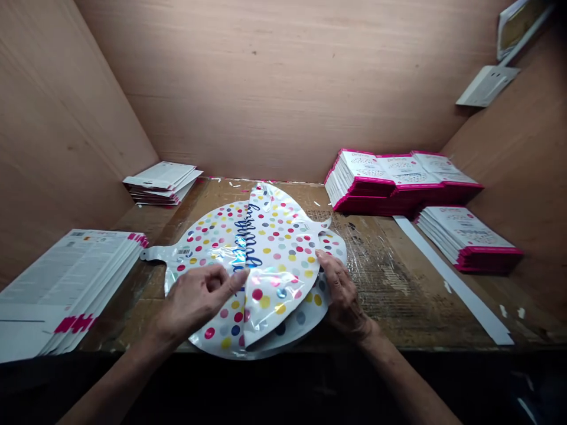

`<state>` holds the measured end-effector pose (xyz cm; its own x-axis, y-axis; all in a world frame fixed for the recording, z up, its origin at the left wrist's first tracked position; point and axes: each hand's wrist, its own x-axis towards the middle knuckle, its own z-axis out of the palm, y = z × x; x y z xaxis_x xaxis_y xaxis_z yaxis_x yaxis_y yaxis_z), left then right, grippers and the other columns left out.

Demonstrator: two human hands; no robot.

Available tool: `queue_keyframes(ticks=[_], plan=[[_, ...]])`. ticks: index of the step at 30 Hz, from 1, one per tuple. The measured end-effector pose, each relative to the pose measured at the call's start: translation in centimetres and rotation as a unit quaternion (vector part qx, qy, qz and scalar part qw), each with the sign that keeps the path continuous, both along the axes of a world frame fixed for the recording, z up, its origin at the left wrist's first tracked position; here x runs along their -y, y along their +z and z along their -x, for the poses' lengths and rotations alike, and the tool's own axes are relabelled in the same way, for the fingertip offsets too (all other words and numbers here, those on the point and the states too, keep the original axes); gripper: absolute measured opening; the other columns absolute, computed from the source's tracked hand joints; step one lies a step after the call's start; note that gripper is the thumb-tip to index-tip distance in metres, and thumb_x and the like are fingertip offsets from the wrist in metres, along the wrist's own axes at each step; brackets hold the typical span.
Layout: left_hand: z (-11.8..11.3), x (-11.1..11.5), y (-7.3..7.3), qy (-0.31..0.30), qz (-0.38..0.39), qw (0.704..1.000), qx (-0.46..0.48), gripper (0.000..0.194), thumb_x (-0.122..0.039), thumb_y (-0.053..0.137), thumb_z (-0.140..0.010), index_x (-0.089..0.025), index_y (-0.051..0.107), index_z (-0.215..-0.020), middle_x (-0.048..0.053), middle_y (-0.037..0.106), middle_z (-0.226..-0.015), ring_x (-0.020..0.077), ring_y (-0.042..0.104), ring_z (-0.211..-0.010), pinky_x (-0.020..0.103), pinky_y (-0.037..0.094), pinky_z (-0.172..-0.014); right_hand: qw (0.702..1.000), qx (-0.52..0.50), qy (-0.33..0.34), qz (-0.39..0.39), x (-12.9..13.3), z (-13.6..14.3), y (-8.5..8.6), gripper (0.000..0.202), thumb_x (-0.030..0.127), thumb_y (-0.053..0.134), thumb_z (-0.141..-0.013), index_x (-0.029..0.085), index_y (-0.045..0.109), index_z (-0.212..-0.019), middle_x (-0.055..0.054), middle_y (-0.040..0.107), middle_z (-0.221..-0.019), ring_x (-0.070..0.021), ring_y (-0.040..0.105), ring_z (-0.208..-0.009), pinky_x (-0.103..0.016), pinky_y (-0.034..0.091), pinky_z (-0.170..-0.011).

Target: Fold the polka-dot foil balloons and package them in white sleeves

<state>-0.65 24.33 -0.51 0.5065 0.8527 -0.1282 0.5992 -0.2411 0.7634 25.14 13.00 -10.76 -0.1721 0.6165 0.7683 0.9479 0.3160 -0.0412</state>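
Observation:
A foil balloon (281, 242) with multicoloured dots and blue lettering lies on cardboard in front of me, its right part folded over to the left. Beneath and around it spreads more dotted foil (208, 233), with a tail at the far left; whether this is a second balloon I cannot tell. My left hand (197, 298) has curled fingers, its thumb and forefinger at the folded foil's straight edge. At the right edge, my right hand (343, 292) grips the foil with bent fingers; its thumb is hidden.
White-and-pink printed packets stand in stacks (398, 177) at the back right, with another stack (469, 236) nearer. A white strip (452, 280) lies beside them. Printed sleeves (66, 283) and a smaller pile (162, 180) are on the left. Wooden panels (283, 88) enclose the cardboard-covered surface (376, 307).

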Motion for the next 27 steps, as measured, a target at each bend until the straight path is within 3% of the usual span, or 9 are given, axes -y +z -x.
queue_keyframes(ticks=[2,3,5,8,13,16,20,24,27], plan=[[-1.3,-1.9,-1.7,0.015,-0.178,0.984,0.005,0.046,-0.064,0.052,-0.082,-0.020,0.064,-0.075,0.003,0.067,-0.071,0.0202,0.062,-0.069,0.031,0.048,-0.063,0.997,0.062,0.025,0.042,0.0,-1.9,0.2,0.073,0.014,0.047,-0.088,0.009,0.017,-0.154,-0.023,0.043,-0.146,-0.0317,0.038,-0.139,-0.056,0.039,-0.110],[-2.3,-2.9,-2.6,-0.010,-0.250,0.968,0.014,0.043,-0.059,0.051,-0.085,-0.019,0.067,-0.089,0.006,0.072,-0.090,0.0239,0.065,-0.087,0.036,0.051,-0.078,0.994,0.087,0.030,0.053,0.0,-2.6,0.4,0.071,0.013,0.045,-0.088,0.009,0.018,-0.154,-0.023,0.043,-0.146,-0.0310,0.038,-0.139,-0.055,0.039,-0.110],[-4.9,-5.0,-4.6,-0.096,-0.354,0.930,0.012,0.051,-0.053,0.050,-0.088,-0.013,0.063,-0.116,0.014,0.064,-0.126,0.0298,0.053,-0.122,0.044,0.042,-0.104,0.989,0.126,0.029,0.066,-0.3,-3.4,1.0,0.067,0.010,0.043,-0.089,0.011,0.022,-0.153,-0.023,0.042,-0.147,-0.0299,0.037,-0.140,-0.054,0.039,-0.110],[-8.7,-7.4,-7.2,-0.181,-0.387,0.903,-0.042,0.069,-0.058,0.045,-0.091,-0.007,0.047,-0.138,0.021,0.043,-0.149,0.0342,0.032,-0.142,0.049,0.029,-0.115,0.978,0.176,0.042,0.100,-0.9,-3.6,1.7,0.058,0.007,0.042,-0.091,0.014,0.034,-0.148,-0.021,0.040,-0.150,-0.0289,0.033,-0.143,-0.052,0.038,-0.111],[-13.1,-8.3,-9.7,-0.213,-0.379,0.897,-0.086,0.076,-0.062,0.033,-0.094,-0.008,0.035,-0.148,0.022,0.030,-0.156,0.0379,0.022,-0.146,0.054,0.025,-0.115,0.956,0.233,0.074,0.161,-1.4,-3.4,1.7,0.047,0.010,0.043,-0.094,0.013,0.046,-0.140,-0.019,0.042,-0.149,-0.0275,0.035,-0.142,-0.048,0.040,-0.111],[-14.0,-8.5,-9.9,-0.269,-0.389,0.876,-0.096,0.074,-0.061,0.035,-0.094,-0.009,0.039,-0.146,0.021,0.034,-0.155,0.0375,0.023,-0.146,0.054,0.022,-0.116,0.951,0.247,0.059,0.176,-1.6,-3.8,1.6,0.047,0.014,0.046,-0.094,0.014,0.047,-0.141,-0.018,0.042,-0.150,-0.0293,0.034,-0.142,-0.051,0.038,-0.111],[-13.0,-10.7,-9.2,-0.226,-0.429,0.872,-0.072,0.072,-0.060,0.033,-0.095,-0.009,0.038,-0.146,0.021,0.031,-0.156,0.0343,0.018,-0.148,0.052,0.020,-0.118,0.934,0.249,0.080,0.245,-2.5,-4.7,2.0,0.053,0.015,0.046,-0.092,0.013,0.042,-0.145,-0.020,0.037,-0.152,-0.0318,0.030,-0.143,-0.051,0.038,-0.111],[-12.6,-14.2,-8.4,-0.185,-0.409,0.889,-0.092,0.077,-0.059,0.039,-0.094,-0.005,0.034,-0.148,0.026,0.026,-0.157,0.0372,0.014,-0.148,0.054,0.015,-0.118,0.911,0.223,0.115,0.326,-3.6,-5.0,2.4,0.072,0.027,0.055,-0.085,0.011,0.031,-0.150,-0.022,0.032,-0.154,-0.0349,0.028,-0.144,-0.055,0.034,-0.112],[-13.7,-17.0,-7.6,-0.168,-0.372,0.913,-0.009,0.073,-0.056,0.043,-0.093,-0.008,0.035,-0.147,0.021,0.021,-0.160,0.0338,0.009,-0.149,0.053,0.008,-0.119,0.898,0.198,0.128,0.371,-3.9,-4.8,2.3,0.077,0.035,0.057,-0.083,0.015,0.029,-0.152,-0.019,0.030,-0.156,-0.0337,0.029,-0.144,-0.054,0.032,-0.114]])
